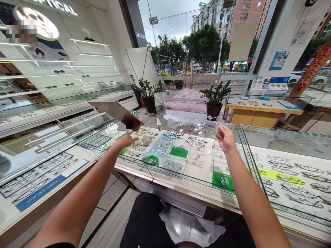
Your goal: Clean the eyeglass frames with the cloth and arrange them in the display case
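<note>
A: Right hand [226,137]?
B: Pinched narrow on a thin, clear item [218,132], likely eyewear, above the glass counter [181,191], near its far right corner.
A: Left hand [126,140]?
B: By the left edge, fingers forward. Grip: can't tell.
A: Handling?
B: Probably light, stiff, slippery, easily snapped. Best held by its rim.

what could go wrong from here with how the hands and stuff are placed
The right hand pinches a thin, clear item, too small to make out, over the glass counter; it might slip and drop. The small white bottle stands upright not far from the left hand, so a careless sweep could tip it.
</note>
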{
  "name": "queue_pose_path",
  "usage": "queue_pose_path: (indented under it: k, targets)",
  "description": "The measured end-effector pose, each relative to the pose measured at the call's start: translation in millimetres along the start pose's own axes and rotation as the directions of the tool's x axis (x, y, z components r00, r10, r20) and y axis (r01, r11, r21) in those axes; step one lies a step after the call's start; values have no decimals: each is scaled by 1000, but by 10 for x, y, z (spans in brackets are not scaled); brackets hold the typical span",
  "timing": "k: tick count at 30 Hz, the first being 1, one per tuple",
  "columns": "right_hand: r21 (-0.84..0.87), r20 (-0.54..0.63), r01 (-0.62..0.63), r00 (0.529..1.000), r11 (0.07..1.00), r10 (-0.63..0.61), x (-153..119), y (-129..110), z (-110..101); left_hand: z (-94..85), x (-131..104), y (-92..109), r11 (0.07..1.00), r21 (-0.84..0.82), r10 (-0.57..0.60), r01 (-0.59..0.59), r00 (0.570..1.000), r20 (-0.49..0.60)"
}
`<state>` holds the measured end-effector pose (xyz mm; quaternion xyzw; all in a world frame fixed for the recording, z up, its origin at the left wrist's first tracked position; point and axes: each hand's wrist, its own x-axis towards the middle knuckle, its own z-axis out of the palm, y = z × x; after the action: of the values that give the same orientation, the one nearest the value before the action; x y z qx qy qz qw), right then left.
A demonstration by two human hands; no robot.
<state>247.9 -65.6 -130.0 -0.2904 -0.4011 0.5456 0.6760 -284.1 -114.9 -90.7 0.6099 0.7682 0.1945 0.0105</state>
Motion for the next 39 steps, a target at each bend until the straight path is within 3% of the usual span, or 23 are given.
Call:
queue_pose_path:
  k: [2, 4, 6, 8, 9, 10, 12, 14, 15, 17, 20, 22, 25, 28, 31, 33, 36, 39]
  targets:
    - [-84, 32, 30, 999, 996, -27, -23, -3, 31, 85, -20, 122, 992, 87, -96, 88, 990, 100]
    - [-156, 69, 63, 996, 986, -52, -47, -5, 63, 124, -86, 360, 988, 137, -95, 76, 986, 134]
    - [-214, 121, 99, 990, 972, -74, -75, -13, 92, 103, -195, 710, 974, 228, -10, -19, 992, 127]
    - [-287, 195, 136, 977, 948, -81, -113, -45, 119, 29, -310, 1133, 940, 284, 181, -190, 982, 61]
    - [-329, 235, 154, 969, 932, -78, -138, -79, 135, -19, -358, 1353, 915, 246, 324, -320, 946, 27]
    - [-371, 275, 169, 959, 913, -66, -167, -128, 155, -69, -396, 1566, 866, 178, 474, -468, 880, 10]
    - [-439, 347, 184, 937, 880, -23, -232, -274, 209, -161, -440, 1946, 697, 26, 717, -717, 696, -27]
    - [-479, 420, 182, 906, 859, 43, -293, -477, 286, -226, -450, 2243, 530, -95, 839, -843, 537, -83]
    - [-495, 457, 178, 886, 851, 80, -314, -591, 332, -245, -448, 2359, 467, -143, 868, -872, 484, -116]
    - [-519, 515, 178, 846, 836, 139, -328, -821, 427, -257, -431, 2543, 376, -230, 888, -898, 419, -186]
    - [-550, 556, 180, 808, 816, 196, -265, -1117, 560, -235, -384, 2751, 247, -368, 876, -896, 369, -311]
    - [-561, 563, 177, 798, 809, 216, -180, -1272, 634, -218, -338, 2873, 165, -444, 844, -881, 359, -399]
    - [-575, 574, 191, 787, 795, 226, -41, -1490, 703, -225, -256, 3037, 106, -520, 794, -848, 387, -469]
    - [-618, 594, 300, 784, 726, 182, 28, -1735, 680, -253, -176, 3158, 81, -587, 751, -806, 436, -496]
    - [-666, 543, 409, 839, 624, 30, -44, -1911, 588, -261, -109, 3223, 46, -654, 665, -755, 512, -544]
    - [-670, 488, 439, 868, 598, -90, -145, -1912, 548, -247, -70, 3243, 20, -698, 593, -716, 570, -569]
    - [-673, 437, 507, 860, 538, -263, -259, -1748, 584, -206, -16, 3264, -31, -753, 489, -657, 647, -585]
    - [-733, 386, 529, 841, 427, -380, -248, -1551, 694, -152, 42, 3302, -73, -772, 425, -631, 681, -597]
